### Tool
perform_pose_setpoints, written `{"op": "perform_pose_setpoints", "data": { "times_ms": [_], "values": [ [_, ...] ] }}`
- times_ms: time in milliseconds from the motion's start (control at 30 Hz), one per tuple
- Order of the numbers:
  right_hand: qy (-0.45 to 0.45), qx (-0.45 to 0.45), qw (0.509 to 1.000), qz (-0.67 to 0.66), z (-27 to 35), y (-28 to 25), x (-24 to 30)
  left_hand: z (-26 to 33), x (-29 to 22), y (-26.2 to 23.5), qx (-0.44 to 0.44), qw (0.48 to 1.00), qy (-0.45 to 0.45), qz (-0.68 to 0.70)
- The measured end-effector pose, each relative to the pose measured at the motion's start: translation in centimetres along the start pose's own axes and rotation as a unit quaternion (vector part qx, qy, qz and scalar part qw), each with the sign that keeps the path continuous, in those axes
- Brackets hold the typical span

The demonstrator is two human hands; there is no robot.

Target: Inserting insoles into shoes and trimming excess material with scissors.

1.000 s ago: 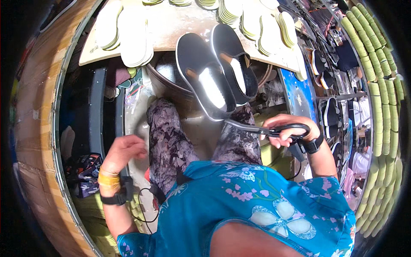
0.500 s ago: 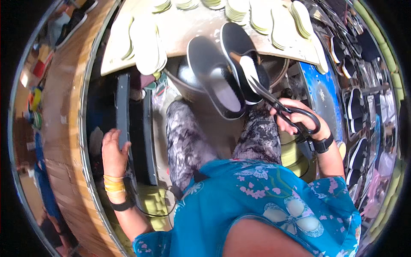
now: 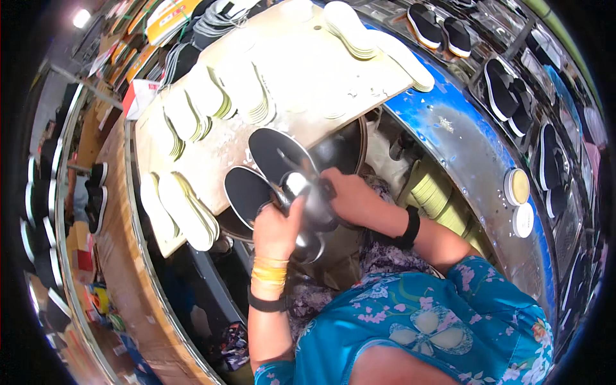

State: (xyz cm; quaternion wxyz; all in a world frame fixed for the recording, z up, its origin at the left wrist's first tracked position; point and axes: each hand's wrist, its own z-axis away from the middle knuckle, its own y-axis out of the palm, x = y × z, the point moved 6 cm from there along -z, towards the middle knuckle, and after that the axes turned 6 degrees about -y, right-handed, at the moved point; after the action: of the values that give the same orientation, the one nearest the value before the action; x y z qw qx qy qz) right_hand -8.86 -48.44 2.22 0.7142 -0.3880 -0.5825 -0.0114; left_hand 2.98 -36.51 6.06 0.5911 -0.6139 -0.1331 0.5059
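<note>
A pair of black slip-on shoes with white edging lies at the near edge of the pale board, toes pointing away: the left shoe (image 3: 247, 192) and the right shoe (image 3: 277, 151). My left hand (image 3: 276, 232) is closed at the opening of the left shoe, thumb raised along its inner side. Beside it, my right hand (image 3: 353, 197) is closed around the scissors (image 3: 310, 249), smeared by motion, with one dark handle loop showing low between the hands. The scissors' blades are too blurred to trace near the shoe openings.
Stacks of pale insoles (image 3: 189, 215) stand along the board (image 3: 308, 96). Under its edge sits a dark round basin (image 3: 343, 151). A worn blue bench (image 3: 443, 138) at the right bears a round tin (image 3: 517, 187) and a white lid (image 3: 523, 220). Shoes (image 3: 500, 90) line the right side.
My left hand has come from the left side to the left shoe. My right hand has moved left with the scissors. The view has swung, showing more of the board and the blue bench.
</note>
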Motion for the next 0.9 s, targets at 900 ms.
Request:
{"op": "perform_pose_setpoints", "data": {
  "times_ms": [900],
  "values": [
    [-0.180,0.087,0.977,-0.074,2.5,1.4,9.2,12.5,22.6,1.9,0.215,0.556,-0.127,0.793]
  ]
}}
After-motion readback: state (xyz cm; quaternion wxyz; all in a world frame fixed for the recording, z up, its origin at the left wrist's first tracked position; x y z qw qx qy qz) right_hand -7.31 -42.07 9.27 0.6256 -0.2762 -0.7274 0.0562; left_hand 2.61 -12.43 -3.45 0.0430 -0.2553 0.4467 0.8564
